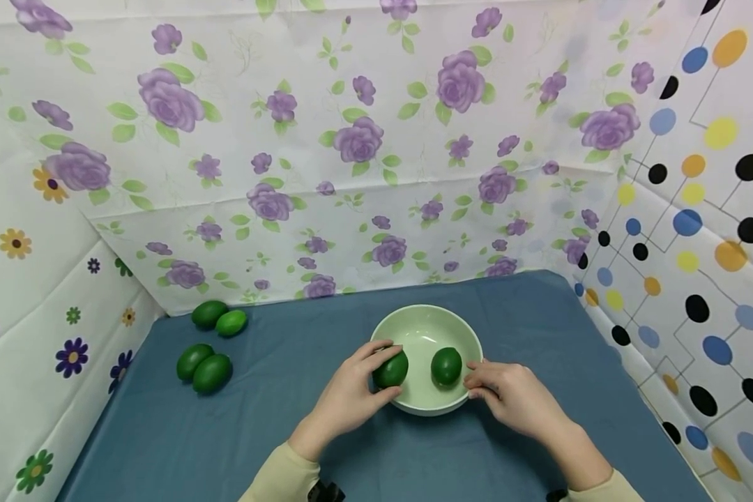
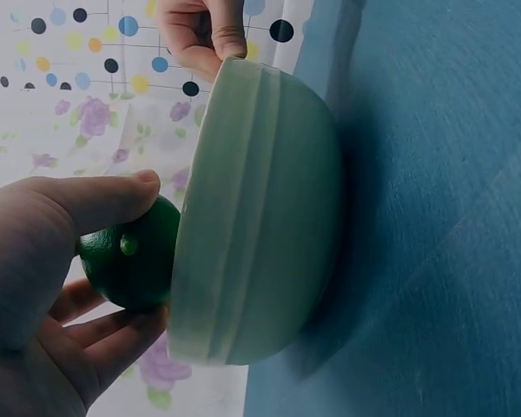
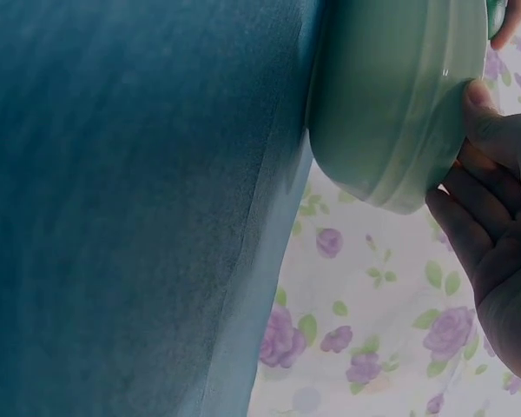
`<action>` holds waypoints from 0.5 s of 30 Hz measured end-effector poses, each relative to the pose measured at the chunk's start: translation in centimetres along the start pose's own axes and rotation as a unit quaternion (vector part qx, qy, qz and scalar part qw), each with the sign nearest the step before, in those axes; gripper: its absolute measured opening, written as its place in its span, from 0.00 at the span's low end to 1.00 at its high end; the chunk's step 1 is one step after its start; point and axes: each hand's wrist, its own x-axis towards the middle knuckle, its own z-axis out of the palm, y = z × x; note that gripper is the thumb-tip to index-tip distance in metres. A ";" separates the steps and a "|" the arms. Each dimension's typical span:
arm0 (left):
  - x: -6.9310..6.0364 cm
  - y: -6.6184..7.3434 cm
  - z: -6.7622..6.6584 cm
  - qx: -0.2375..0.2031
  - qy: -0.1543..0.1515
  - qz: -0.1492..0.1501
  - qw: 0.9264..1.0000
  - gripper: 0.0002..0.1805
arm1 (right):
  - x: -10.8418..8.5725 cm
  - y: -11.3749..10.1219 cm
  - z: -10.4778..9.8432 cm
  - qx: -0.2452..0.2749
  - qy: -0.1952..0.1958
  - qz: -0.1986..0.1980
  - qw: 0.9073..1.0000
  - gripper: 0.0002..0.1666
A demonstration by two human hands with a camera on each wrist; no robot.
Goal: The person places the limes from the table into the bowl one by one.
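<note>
A light green bowl point(image 1: 423, 328) stands on the blue cloth, with one dark green fruit point(image 1: 446, 367) inside, toward its right. My left hand point(image 1: 350, 392) grips another green fruit point(image 1: 390, 369) at the bowl's left rim, thumb and fingers on either side of it. The left wrist view shows this fruit point(image 2: 135, 261) between thumb and fingers, level with the rim of the bowl point(image 2: 260, 217). My right hand point(image 1: 519, 399) pinches the bowl's right rim; in the right wrist view the thumb and fingertips of this hand point(image 3: 504, 200) touch the bowl point(image 3: 382, 95).
Two green fruits point(image 1: 213, 373) touch each other at the left of the blue cloth point(image 1: 276, 418). Behind them lie a dark green fruit point(image 1: 209, 314) and a lighter one point(image 1: 231, 323). Patterned sheets point(image 1: 326, 139) stand at the back and both sides.
</note>
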 end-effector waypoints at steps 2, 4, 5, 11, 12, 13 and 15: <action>0.1 0.1 0.1 0.002 -0.002 -0.003 1.000 0.36 | 0.0 0.0 -0.1 0.001 0.001 0.002 1.000 0.11; 0.3 0.2 0.2 0.004 -0.004 -0.010 1.000 0.36 | 0.0 0.0 -0.1 0.001 0.001 0.003 1.000 0.11; 0.4 0.3 0.2 0.006 -0.006 -0.014 1.000 0.36 | 0.0 0.0 -0.2 0.001 0.000 0.004 1.000 0.11; 1.0 0.7 0.5 0.003 -0.014 -0.028 1.000 0.35 | 0.0 0.0 -0.2 0.004 -0.001 0.008 1.000 0.11; 1.0 0.7 0.6 0.001 -0.014 -0.028 1.000 0.35 | 0.0 -0.1 -0.1 0.004 -0.001 0.009 1.000 0.11; 1.1 0.7 0.7 -0.002 -0.014 -0.028 1.000 0.35 | 0.0 -0.1 -0.1 0.004 -0.002 0.009 1.000 0.11; 1.1 0.8 0.7 -0.001 -0.015 -0.031 0.999 0.35 | 0.0 -0.1 -0.1 0.003 -0.003 0.010 1.000 0.11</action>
